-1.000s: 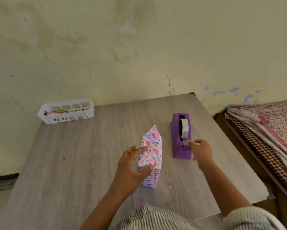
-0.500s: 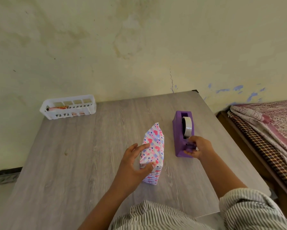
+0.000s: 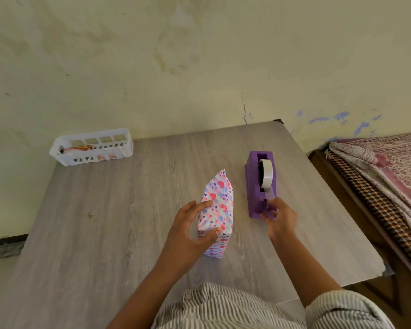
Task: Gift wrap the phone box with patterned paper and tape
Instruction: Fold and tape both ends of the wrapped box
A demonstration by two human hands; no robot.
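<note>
Gripping the wrapped phone box (image 3: 217, 210) from its left side, the left hand (image 3: 190, 230) has its fingers curled over the top fold and its thumb pressed against the near end, so the parcel stands on its long edge on the grey wooden table (image 3: 104, 222). Heart-patterned paper covers the box all over, and the far end rises to a folded peak beyond the fingertips.

Just right of that grip sits the purple tape dispenser (image 3: 259, 184), close beside the box but not touching it. The right hand (image 3: 280, 217) is at the dispenser's near end, thumb and forefinger pinched together on the clear tape (image 3: 269, 197), and a short strip runs up from the pinch to the roll (image 3: 266, 173) seated in the dispenser's slot. The other fingers of that hand curl beneath, against the dispenser's front lip.

Well beyond the left hand, at the far left corner of the table against the wall, a white plastic basket (image 3: 91, 148) holds some packets that are too small to make out. Off to the right of the pinching hand, past the table edge, patterned bedding (image 3: 389, 167) lies folded on a checked mattress. Striped sleeves (image 3: 342, 309) show at the bottom.
</note>
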